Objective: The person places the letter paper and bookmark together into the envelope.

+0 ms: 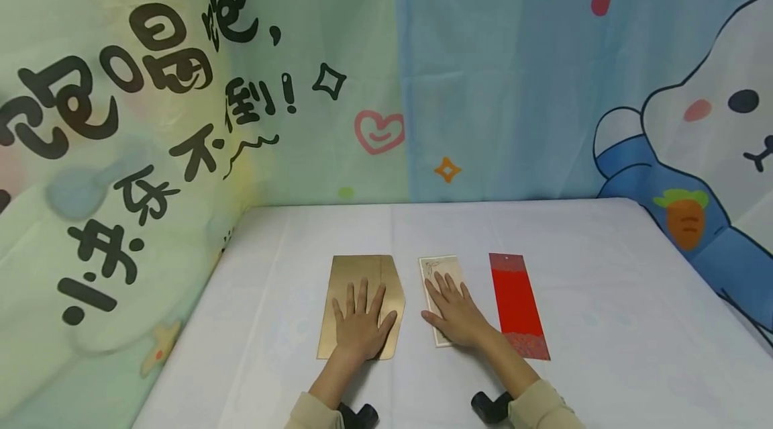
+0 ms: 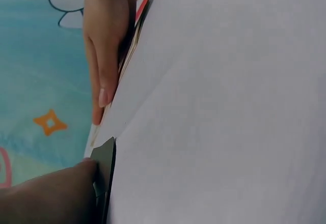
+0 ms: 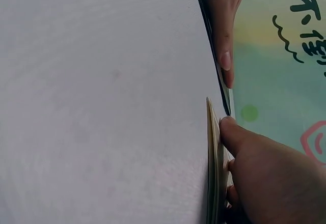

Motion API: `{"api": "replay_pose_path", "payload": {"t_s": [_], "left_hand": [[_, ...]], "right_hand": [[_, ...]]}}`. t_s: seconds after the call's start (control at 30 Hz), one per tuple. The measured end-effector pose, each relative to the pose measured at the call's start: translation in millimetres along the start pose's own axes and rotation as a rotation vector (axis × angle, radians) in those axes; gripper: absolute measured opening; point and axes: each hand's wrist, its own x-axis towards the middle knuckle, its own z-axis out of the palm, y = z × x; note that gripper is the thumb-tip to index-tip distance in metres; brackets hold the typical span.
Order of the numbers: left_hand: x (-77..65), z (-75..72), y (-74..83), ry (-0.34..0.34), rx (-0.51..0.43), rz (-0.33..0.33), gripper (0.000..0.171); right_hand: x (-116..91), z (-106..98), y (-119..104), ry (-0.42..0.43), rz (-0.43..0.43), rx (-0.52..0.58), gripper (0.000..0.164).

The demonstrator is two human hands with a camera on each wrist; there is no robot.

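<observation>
A flat tan-gold paper piece, possibly an envelope with a slanted flap on its right side, lies on the white cloth. On it rests my left hand, fingers spread and straight. To the right is a narrow cream card with a faint drawing near its top. My right hand lies over this card with fingers extended. In the right wrist view, the card's edge shows several layers beside the thumb. The left wrist view shows the gold piece's dark edge by the left thumb.
A red strip with patterned ends lies right of the cream card, near the right forearm. White cloth covers the table. Printed curtains stand behind and at the left. Black devices sit at both wrists.
</observation>
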Motion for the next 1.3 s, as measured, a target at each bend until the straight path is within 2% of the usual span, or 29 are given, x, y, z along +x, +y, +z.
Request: {"api": "replay_pose_path", "payload": {"t_s": [0.37, 0.63, 0.8, 0.93, 1.07, 1.3], "left_hand": [[4.1, 2.8, 32.0, -0.019, 0.062, -0.001, 0.063], [8.0, 0.9, 39.8, -0.008, 0.085, -0.006, 0.062], [11.3, -12.8, 32.1, 0.035, 0.071, 0.017, 0.063], [13.0, -24.7, 15.7, 0.095, 0.088, 0.039, 0.062], [15.6, -25.7, -1.2, 0.114, 0.128, 0.047, 0.062], [16.8, -20.4, -16.2, 0.068, 0.138, 0.055, 0.065]], "right_hand": [[-10, -9, 20, 0.022, 0.078, 0.005, 0.066], [-7, -17, 24, -0.016, 0.106, 0.005, 0.068], [0, -27, 12, 0.008, 0.114, 0.086, 0.066], [8, -29, -8, 0.025, 0.081, 0.220, 0.064], [15, -22, -23, 0.013, 0.055, 0.334, 0.063], [20, 1, -32, -0.012, 0.123, 0.301, 0.063]]}}
